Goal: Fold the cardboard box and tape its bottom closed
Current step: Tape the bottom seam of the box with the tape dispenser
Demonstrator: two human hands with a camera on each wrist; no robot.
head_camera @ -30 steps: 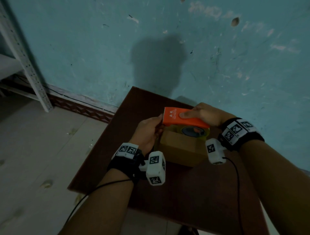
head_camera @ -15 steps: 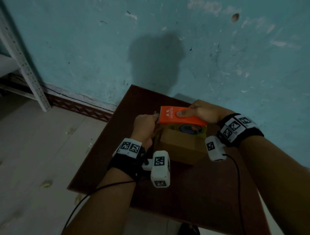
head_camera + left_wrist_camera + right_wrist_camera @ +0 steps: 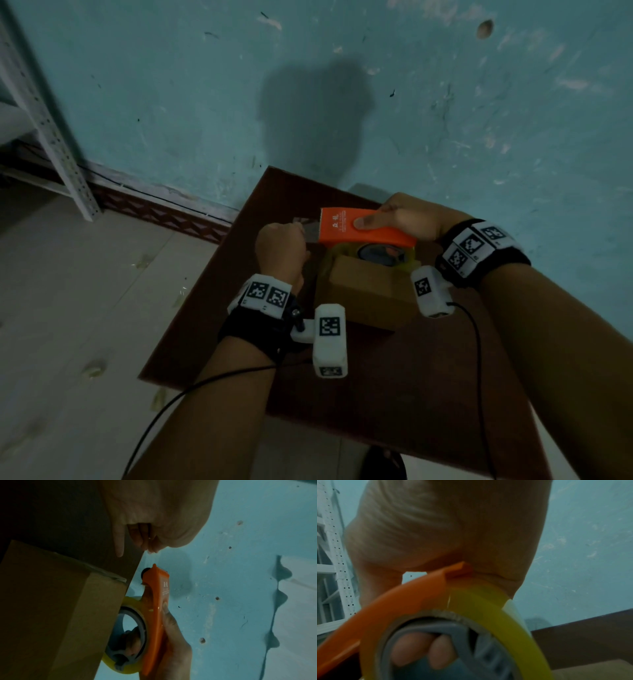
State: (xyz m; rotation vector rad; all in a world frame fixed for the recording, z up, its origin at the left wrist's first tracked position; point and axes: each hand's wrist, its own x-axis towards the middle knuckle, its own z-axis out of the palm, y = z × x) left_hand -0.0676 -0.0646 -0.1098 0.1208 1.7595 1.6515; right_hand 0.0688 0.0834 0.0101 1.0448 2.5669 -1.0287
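Observation:
A brown cardboard box point(image 3: 366, 294) stands folded on the dark table point(image 3: 394, 394). My right hand point(image 3: 407, 217) grips an orange tape dispenser point(image 3: 356, 228) with a yellowish tape roll point(image 3: 376, 253), held just above the box's far top edge. In the right wrist view my fingertips point(image 3: 412, 649) show through the roll's grey hub point(image 3: 453, 631). My left hand point(image 3: 281, 246) is to the left of the dispenser's toothed end and pinches the clear tape end point(image 3: 306, 229) pulled out from it. The left wrist view shows the box point(image 3: 51, 608), the dispenser point(image 3: 156, 615) and my pinching fingers point(image 3: 150, 545).
A teal wall point(image 3: 342, 85) rises right behind the table. A white perforated metal rack point(image 3: 44, 120) stands at the far left on a tiled floor point(image 3: 68, 308). Cables trail from both wristbands over the table's near part.
My left hand has drawn away leftward from the dispenser's cutter, and a short length of clear tape now stretches between them. The dispenser has stayed above the box.

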